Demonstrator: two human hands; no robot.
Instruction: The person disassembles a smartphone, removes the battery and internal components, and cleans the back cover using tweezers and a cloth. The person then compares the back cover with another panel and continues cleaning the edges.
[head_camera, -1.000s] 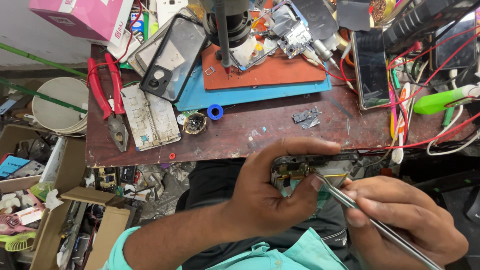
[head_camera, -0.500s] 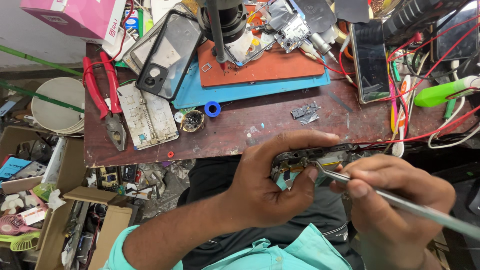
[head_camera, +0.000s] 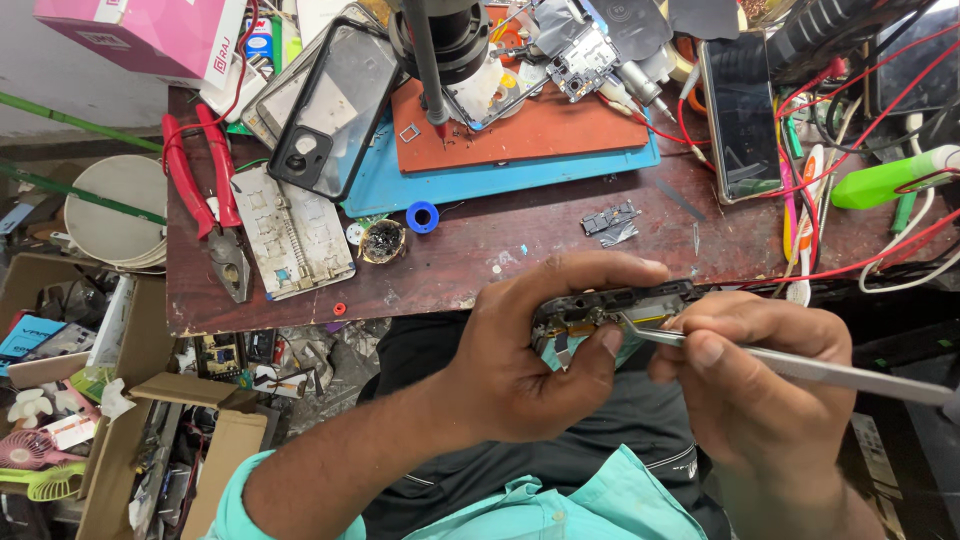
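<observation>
Dark metal and a glint of yellow ribbon: that is the opened phone frame (head_camera: 610, 312) I hold just in front of the bench edge, over my lap. My left hand (head_camera: 530, 365) is wrapped around its near end, forefinger stretched along the top rim and thumb pressed up from underneath, so the fingers are closed on it. My right hand (head_camera: 755, 385) pinches a pair of steel tweezers (head_camera: 800, 365) between thumb and forefinger; the tips sit inside the frame, right beside my left thumb, and I cannot tell whether they have hold of anything.

A second ago the frame lay lower and flatter in my grip. Since then I have lifted it closer to the table edge and tilted it, and the tweezers have swung from a steep slant to nearly level. To me that reads as settling in for fine work inside the frame rather than finishing it.

Beyond my fingertips, on the brown bench (head_camera: 480, 270), lie a small metal shield piece (head_camera: 612, 222), a blue ring (head_camera: 422, 216), red-handled pliers (head_camera: 205, 195) far to the left, and an orange mat (head_camera: 530, 125) on a blue one.
</observation>
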